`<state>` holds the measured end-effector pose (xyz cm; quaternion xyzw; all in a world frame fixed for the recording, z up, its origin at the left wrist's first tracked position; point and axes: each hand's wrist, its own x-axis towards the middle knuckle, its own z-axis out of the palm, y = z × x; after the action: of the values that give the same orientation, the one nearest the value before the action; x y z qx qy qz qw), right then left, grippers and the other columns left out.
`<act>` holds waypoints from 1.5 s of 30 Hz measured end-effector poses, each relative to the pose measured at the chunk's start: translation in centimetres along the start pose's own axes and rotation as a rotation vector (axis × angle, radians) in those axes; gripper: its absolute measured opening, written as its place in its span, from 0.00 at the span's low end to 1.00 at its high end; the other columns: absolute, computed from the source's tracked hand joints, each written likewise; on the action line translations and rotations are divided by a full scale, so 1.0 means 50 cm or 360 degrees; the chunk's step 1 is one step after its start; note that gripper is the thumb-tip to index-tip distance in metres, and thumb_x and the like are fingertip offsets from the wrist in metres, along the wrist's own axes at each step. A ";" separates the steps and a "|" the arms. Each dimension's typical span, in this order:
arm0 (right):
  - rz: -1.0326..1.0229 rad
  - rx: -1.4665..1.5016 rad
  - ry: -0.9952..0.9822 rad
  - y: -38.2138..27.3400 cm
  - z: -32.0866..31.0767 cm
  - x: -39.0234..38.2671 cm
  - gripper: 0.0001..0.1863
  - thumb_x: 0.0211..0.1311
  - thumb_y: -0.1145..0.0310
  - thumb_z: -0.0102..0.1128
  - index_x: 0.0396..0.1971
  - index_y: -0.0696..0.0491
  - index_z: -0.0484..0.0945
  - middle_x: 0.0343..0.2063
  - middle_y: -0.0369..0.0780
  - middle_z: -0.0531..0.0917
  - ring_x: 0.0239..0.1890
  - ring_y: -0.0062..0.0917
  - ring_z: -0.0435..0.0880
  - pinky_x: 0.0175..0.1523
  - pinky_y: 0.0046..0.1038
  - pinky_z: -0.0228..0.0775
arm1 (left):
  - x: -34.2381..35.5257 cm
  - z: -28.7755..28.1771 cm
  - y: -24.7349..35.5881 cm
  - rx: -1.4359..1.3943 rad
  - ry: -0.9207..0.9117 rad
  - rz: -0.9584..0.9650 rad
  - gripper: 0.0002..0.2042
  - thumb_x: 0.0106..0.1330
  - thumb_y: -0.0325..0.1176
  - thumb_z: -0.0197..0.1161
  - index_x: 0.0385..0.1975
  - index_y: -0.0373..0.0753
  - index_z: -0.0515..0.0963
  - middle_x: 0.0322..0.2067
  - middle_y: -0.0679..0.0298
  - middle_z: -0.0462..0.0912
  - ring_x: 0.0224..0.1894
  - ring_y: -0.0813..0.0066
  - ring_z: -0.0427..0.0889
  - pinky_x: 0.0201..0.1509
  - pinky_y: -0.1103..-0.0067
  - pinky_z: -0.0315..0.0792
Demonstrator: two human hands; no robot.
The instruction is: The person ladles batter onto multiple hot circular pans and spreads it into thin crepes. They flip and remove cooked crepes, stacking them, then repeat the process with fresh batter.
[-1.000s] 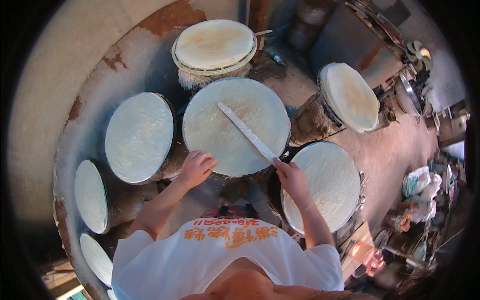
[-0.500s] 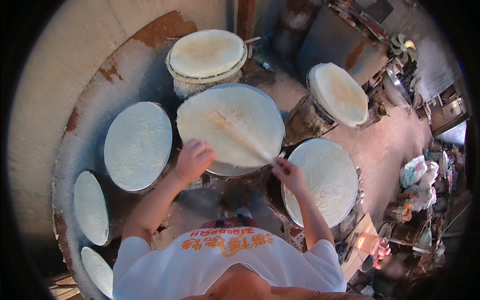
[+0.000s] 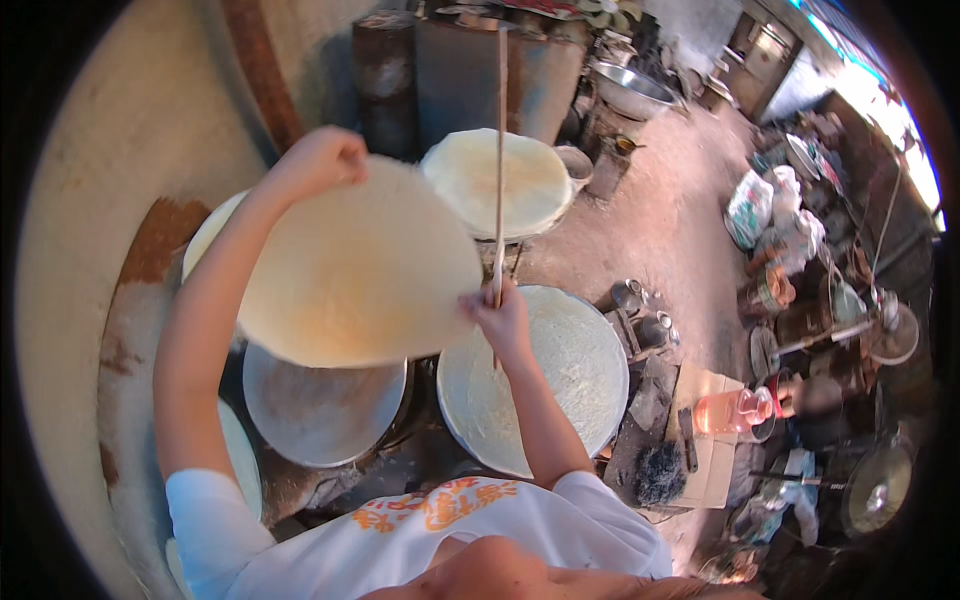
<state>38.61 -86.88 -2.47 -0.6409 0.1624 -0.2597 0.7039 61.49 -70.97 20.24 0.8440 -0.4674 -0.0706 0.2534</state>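
A large round, pale-golden sheet of flatbread is raised above a bare steel griddle. My left hand is closed on the sheet's upper edge. At the sheet's right edge, my right hand grips a long thin wooden stick held upright; its fingertips reach the sheet, though whether they pinch it is unclear. Under my right hand lies a griddle coated in white batter. Behind them is another pale flatbread on a stand. A further round surface is partly hidden by my left arm.
A curved wall runs along the left. At the back are rusty drums and a steel basin. The concrete floor extends right, bordered by bags, pots and clutter. A pink container stands on cardboard.
The sheet has come up off the middle griddle, baring its metal. My left hand has risen with it, the stick has swung upright, and the camera's view has turned to the right.
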 end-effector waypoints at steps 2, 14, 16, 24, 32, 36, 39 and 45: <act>-0.0080 -0.0242 0.0350 -0.030 -0.025 0.119 0.17 0.45 0.68 0.70 0.21 0.53 0.66 0.18 0.33 0.72 0.23 0.17 0.70 0.29 0.24 0.66 | 0.167 -0.009 0.060 0.0498 0.0422 0.0343 0.07 0.53 0.34 0.65 0.25 0.38 0.77 0.27 0.62 0.78 0.37 0.63 0.77 0.41 0.72 0.70; 0.0154 -0.1098 0.1075 0.146 -0.267 0.517 0.15 0.38 0.70 0.64 0.26 0.63 0.73 0.19 0.47 0.80 0.17 0.33 0.81 0.27 0.32 0.73 | 0.041 0.180 0.061 0.0951 0.0774 0.0661 0.11 0.52 0.34 0.64 0.36 0.42 0.79 0.29 0.63 0.75 0.38 0.64 0.74 0.47 0.67 0.66; 0.0215 -0.0854 0.0992 0.108 -0.215 0.482 0.15 0.39 0.69 0.63 0.27 0.63 0.73 0.19 0.48 0.79 0.18 0.34 0.81 0.28 0.32 0.73 | -0.021 0.194 -0.007 0.0907 0.0671 0.0386 0.10 0.52 0.33 0.64 0.35 0.42 0.79 0.29 0.63 0.76 0.37 0.63 0.75 0.47 0.68 0.67; 0.0282 -0.1007 0.0991 0.164 -0.207 0.478 0.16 0.45 0.64 0.64 0.29 0.61 0.75 0.22 0.49 0.81 0.22 0.38 0.82 0.32 0.36 0.74 | -0.124 0.224 -0.037 0.0789 0.0622 0.0096 0.08 0.56 0.34 0.62 0.34 0.41 0.80 0.29 0.62 0.77 0.36 0.62 0.76 0.43 0.69 0.70; 0.0350 -0.1144 0.0467 0.051 -0.437 0.147 0.11 0.45 0.68 0.64 0.20 0.58 0.72 0.13 0.39 0.77 0.15 0.21 0.76 0.21 0.25 0.66 | -0.230 0.442 -0.006 -0.0040 0.0248 -0.0332 0.13 0.62 0.33 0.56 0.46 0.38 0.77 0.41 0.55 0.78 0.44 0.53 0.76 0.48 0.68 0.70; 0.0420 -0.1119 0.0521 0.012 -0.506 -0.020 0.11 0.45 0.68 0.65 0.21 0.59 0.73 0.14 0.41 0.76 0.17 0.23 0.76 0.24 0.28 0.67 | -0.186 0.646 0.009 0.0092 -0.0074 -0.0549 0.27 0.63 0.35 0.52 0.62 0.33 0.58 0.56 0.47 0.67 0.57 0.51 0.69 0.58 0.64 0.66; 0.0307 -0.1173 0.0621 0.030 -0.585 -0.098 0.12 0.44 0.68 0.65 0.21 0.59 0.73 0.14 0.40 0.77 0.18 0.23 0.76 0.26 0.28 0.67 | -0.161 0.699 0.045 0.0106 -0.0397 -0.0952 0.29 0.64 0.36 0.50 0.64 0.33 0.54 0.57 0.46 0.66 0.57 0.49 0.68 0.59 0.63 0.65; 0.0315 -0.1098 0.0633 0.033 -0.653 -0.156 0.11 0.46 0.69 0.66 0.22 0.58 0.73 0.15 0.36 0.76 0.18 0.18 0.74 0.26 0.24 0.67 | -0.204 0.721 0.049 0.0060 -0.0009 -0.1027 0.28 0.62 0.36 0.51 0.61 0.32 0.58 0.54 0.46 0.70 0.55 0.54 0.72 0.57 0.67 0.67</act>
<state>14.19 -109.05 -9.03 -0.7579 0.4338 -0.2398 0.4241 41.16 -76.65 -10.81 0.9529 -0.1777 -0.1410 0.2012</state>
